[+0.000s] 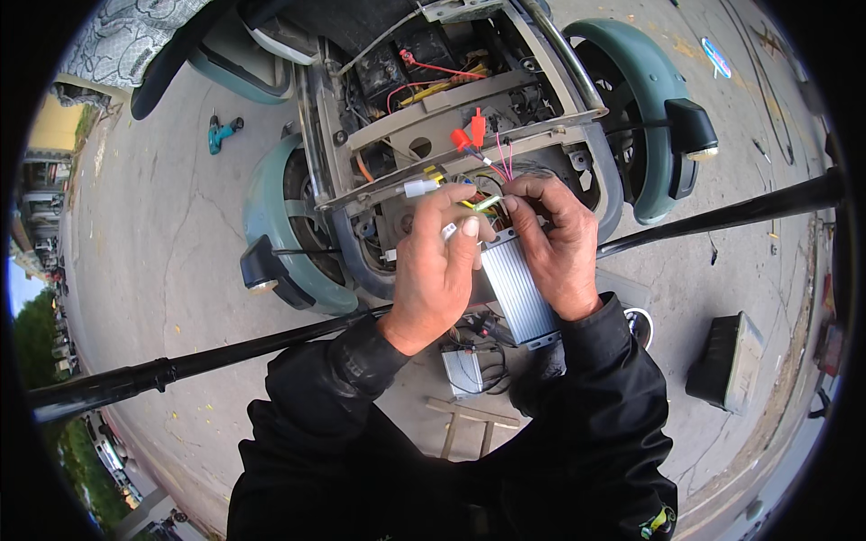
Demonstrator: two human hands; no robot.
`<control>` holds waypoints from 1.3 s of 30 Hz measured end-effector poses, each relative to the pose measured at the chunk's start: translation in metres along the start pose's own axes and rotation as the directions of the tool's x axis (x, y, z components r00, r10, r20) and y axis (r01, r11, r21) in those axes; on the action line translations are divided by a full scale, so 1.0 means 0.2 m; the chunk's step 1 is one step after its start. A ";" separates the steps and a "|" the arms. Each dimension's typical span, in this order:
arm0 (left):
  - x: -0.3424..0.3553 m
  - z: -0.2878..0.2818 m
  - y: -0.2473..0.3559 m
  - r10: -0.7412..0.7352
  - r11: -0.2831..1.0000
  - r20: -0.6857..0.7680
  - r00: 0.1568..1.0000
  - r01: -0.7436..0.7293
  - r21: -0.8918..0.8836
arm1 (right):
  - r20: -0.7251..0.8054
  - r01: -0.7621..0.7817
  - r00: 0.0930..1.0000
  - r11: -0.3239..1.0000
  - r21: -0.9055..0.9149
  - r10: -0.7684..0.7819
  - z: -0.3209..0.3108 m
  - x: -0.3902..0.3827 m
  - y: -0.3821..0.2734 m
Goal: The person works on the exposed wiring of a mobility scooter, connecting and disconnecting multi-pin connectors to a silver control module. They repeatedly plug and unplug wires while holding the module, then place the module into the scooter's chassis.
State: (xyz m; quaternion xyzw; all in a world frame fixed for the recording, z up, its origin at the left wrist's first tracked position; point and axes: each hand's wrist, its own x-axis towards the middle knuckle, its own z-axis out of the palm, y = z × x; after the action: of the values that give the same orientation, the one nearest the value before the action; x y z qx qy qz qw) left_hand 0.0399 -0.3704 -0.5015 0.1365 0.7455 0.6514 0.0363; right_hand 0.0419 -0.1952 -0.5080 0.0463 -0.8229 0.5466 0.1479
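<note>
Both my hands are above the open rear of a vehicle, close together at a bundle of thin coloured wires. My left hand (437,266) has its fingers curled round wires, with a small white connector (448,232) beside the thumb. My right hand (555,239) pinches the end of a light green wire (488,204) between thumb and forefinger. Just below the fingers lies a silver finned controller box (519,288), partly hidden by my right hand. Beyond them, red-booted clips (469,133) stick up on pink and dark leads. A white plug (420,187) is left of the wires.
Green fenders (645,108) with lamps flank the frame, and a black bar (216,353) crosses in front. Dark batteries (419,59) sit in the frame. On the ground are a teal drill (224,133), a smaller silver box (463,371), a wooden stool (472,417) and a black bin (719,365).
</note>
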 end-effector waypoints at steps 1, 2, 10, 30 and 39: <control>-0.01 0.01 0.00 -0.003 1.000 -0.010 1.000 0.003 -0.026 | -0.085 -0.182 0.975 0.956 0.230 0.206 0.02 0.00 0.01; -0.03 0.01 0.00 0.085 0.995 0.045 0.995 -0.087 0.039 | -0.180 -0.208 0.946 0.930 0.304 0.270 0.02 0.00 0.02; -0.16 0.10 -0.05 0.238 0.812 0.406 0.883 -0.410 0.415 | -0.243 -0.228 0.843 0.727 0.648 0.481 -0.02 0.03 0.09; -0.24 0.10 -0.09 0.098 0.947 0.260 0.961 -0.171 0.272 | 0.177 -0.541 0.840 0.809 0.229 0.512 -0.24 -0.10 0.01; -0.27 0.09 -0.07 0.170 0.968 0.248 0.954 -0.209 0.141 | 0.143 -0.487 0.866 0.873 0.029 0.479 -0.31 0.00 0.07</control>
State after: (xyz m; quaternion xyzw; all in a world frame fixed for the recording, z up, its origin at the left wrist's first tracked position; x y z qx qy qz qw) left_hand 0.0933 -0.3686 -0.5245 0.2861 0.7707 0.5671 0.0496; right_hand 0.0516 -0.1322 -0.4982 -0.1206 -0.7984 0.5879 -0.0495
